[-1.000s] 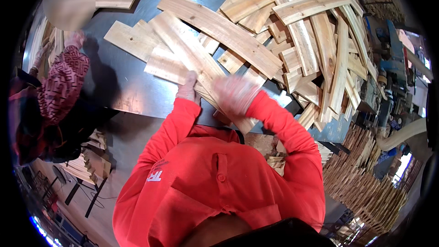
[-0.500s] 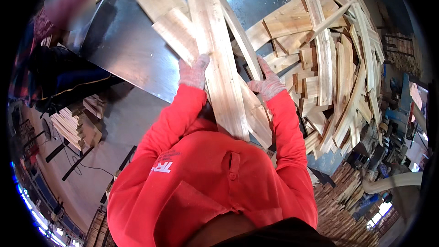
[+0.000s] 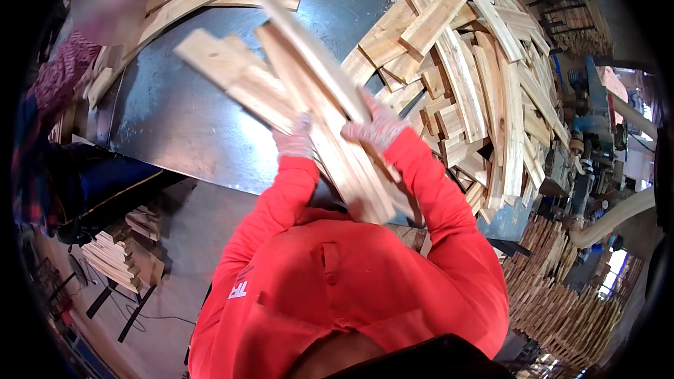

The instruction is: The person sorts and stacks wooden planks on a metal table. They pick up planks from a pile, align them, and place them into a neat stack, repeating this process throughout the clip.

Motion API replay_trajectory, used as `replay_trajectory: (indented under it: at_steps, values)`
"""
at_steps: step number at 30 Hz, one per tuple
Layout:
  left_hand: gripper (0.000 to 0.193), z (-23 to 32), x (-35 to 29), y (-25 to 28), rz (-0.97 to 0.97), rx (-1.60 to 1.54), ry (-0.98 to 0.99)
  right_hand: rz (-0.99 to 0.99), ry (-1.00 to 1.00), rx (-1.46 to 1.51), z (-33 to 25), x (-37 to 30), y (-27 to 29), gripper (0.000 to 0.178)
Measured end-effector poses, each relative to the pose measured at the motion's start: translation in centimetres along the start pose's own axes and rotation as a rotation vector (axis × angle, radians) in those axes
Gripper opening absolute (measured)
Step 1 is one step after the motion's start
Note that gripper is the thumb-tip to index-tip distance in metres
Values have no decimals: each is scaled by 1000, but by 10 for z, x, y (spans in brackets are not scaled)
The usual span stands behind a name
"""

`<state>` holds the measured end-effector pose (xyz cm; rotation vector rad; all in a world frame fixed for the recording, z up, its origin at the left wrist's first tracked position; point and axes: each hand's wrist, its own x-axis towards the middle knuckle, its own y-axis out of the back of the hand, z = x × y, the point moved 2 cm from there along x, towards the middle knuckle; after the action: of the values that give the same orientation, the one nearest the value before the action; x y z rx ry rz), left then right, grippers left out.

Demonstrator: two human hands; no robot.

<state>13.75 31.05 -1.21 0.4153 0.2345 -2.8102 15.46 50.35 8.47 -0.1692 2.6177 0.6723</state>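
Several pale wooden boards [image 3: 351, 175] lie fanned out in front of me, at the metal table's near edge. My left hand [image 3: 295, 142], in a light glove, is closed on their left side with its thumb on top. The leftmost boards [image 3: 235, 77] slant away to the far left beyond it. My right hand [image 3: 379, 126], also gloved, grips the right side of the bundle. A narrow board [image 3: 309, 49] beside it is tilted up and blurred by motion. The near ends of the boards reach almost to my chest, and the fingers under them are hidden.
A large heap of loose boards [image 3: 456, 91] covers the right of the metal table [image 3: 161, 126]. More boards [image 3: 189, 0] lie at the far left, near another person [image 3: 70, 70]. Stacked wood [image 3: 112, 260] stands below on the left, and a big woodpile [image 3: 562, 295] at lower right.
The boards in my hands have drawn closer together and shifted nearer to me. The right-hand board has swung up and left over the others. My view has turned slightly.
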Motion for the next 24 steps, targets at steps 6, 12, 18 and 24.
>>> replay_trajectory:
  at_steps: [6, 12, 18, 24]
  values:
    - [83, 40, 28, -18, -103, 324, 82, 103, 54, 74, 33, 22, -56, 91]
    - [94, 148, 105, -37, -255, 1301, 2, 57, 255, 358, -3, 102, -127, 87]
    - [118, 102, 63, -4, -366, 1650, -65, -511, 111, -284, 3, 61, -124, 67]
    - [122, 85, 71, 10, -261, 1627, -23, -56, -70, 98, 14, 76, -97, 87]
